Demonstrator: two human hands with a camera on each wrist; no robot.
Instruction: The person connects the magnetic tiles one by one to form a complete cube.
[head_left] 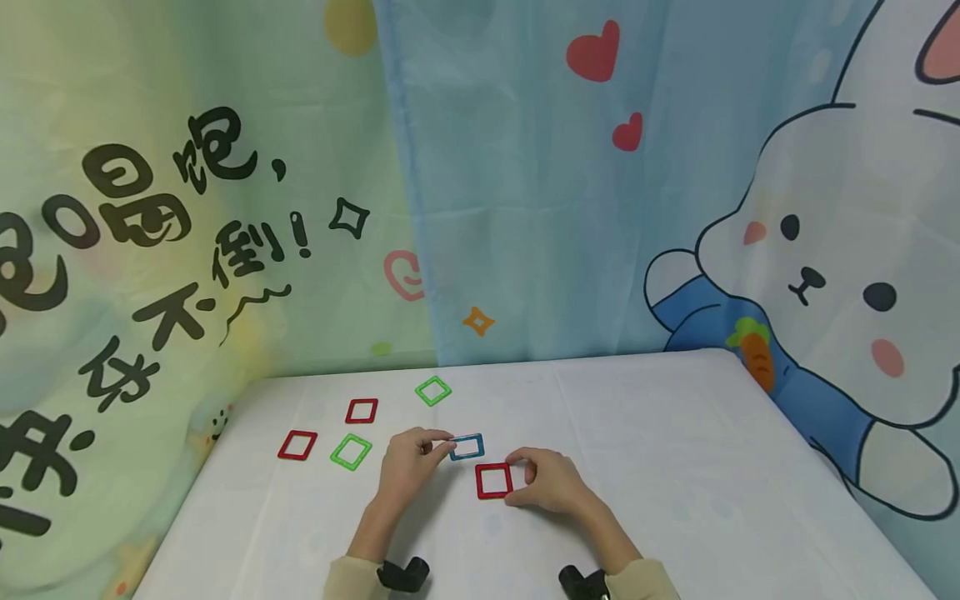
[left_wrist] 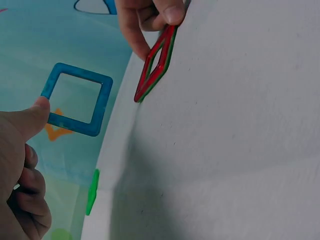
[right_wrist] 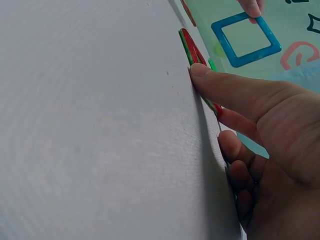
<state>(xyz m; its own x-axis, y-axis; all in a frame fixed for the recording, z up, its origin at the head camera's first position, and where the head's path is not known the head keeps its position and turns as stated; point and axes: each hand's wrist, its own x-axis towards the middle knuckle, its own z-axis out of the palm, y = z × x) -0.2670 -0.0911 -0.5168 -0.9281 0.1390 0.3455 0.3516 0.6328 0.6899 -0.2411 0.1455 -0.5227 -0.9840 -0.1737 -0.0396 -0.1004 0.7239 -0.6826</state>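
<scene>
My left hand [head_left: 408, 465] pinches a blue square magnetic tile [left_wrist: 85, 72], an open frame, by one edge, thumb in front. The tile is raised and tilted above the white table. To its right, my right hand [head_left: 551, 482] grips the right edge of a red square tile [head_left: 492, 496] between thumb and finger. A green tile [left_wrist: 156, 87] lies flat against the red one's underside, showing as a green rim in both wrist views. This red-green pair sits low over the cloth; whether it touches I cannot tell. A gap separates the blue tile from the pair.
On the white table [head_left: 720, 467], left of my hands, lie two red tiles [head_left: 302, 432] and a green tile [head_left: 341, 445]. Another green tile [head_left: 441, 397] lies farther back. A printed curtain [head_left: 525, 208] hangs behind the table.
</scene>
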